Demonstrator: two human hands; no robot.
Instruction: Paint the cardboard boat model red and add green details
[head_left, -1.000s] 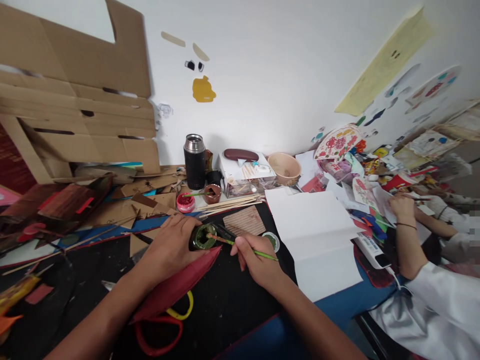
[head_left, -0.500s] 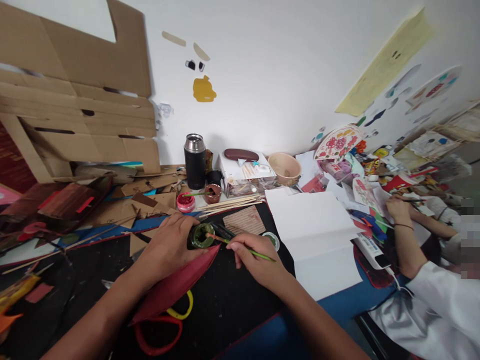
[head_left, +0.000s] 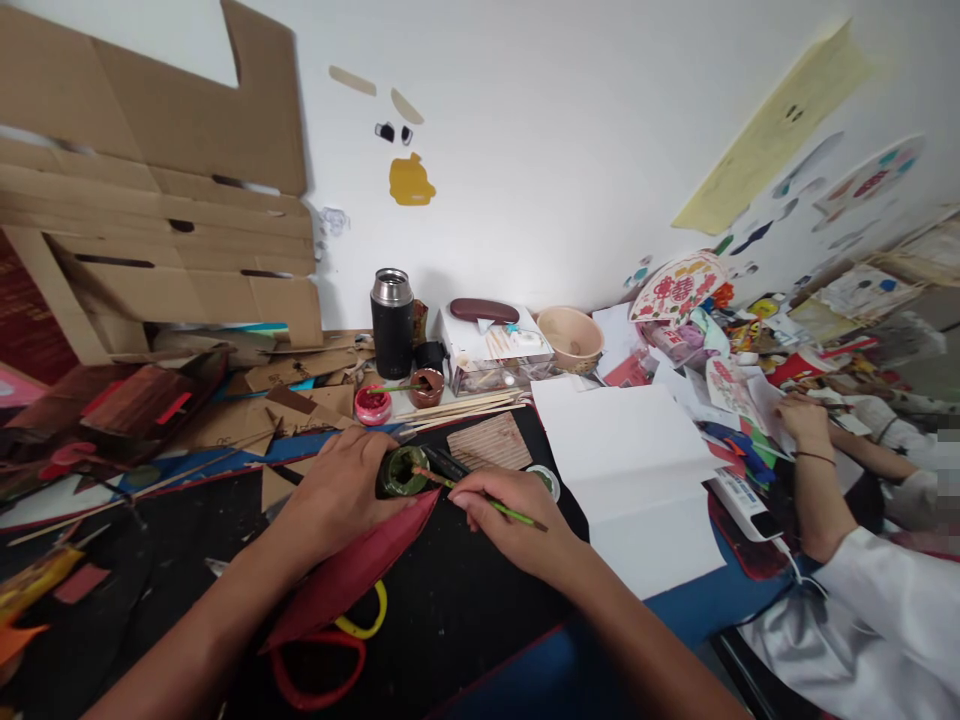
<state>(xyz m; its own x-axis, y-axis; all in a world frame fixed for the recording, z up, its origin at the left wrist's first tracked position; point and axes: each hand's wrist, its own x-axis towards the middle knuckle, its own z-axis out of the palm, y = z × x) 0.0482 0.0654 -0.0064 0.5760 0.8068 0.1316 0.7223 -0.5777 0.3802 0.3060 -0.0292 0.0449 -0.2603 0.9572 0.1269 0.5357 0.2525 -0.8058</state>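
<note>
My left hand [head_left: 341,480] is closed around a small glass jar of green paint [head_left: 405,472], its mouth tilted toward me. Beneath the same hand runs a long pointed dark-red piece [head_left: 352,575]; whether the fingers also grip it I cannot tell. Pinched in my right hand [head_left: 510,510] is a thin paintbrush [head_left: 517,516] with a green handle, its tip at the jar's mouth. Scissors with red and yellow handles [head_left: 319,670] lie partly under the red piece. A round lid with green paint [head_left: 546,480] sits behind my right hand.
Behind the jar stand a pot of red paint [head_left: 373,404], a pot of brown paint [head_left: 427,388] and a black flask [head_left: 391,325]. White paper [head_left: 630,470] lies to the right. Cardboard scraps [head_left: 232,425] crowd the left. Another person's hand [head_left: 806,420] works at far right.
The brush in my right hand has shifted slightly left at the jar's mouth. The left hand, jar and red piece stay nearly still.
</note>
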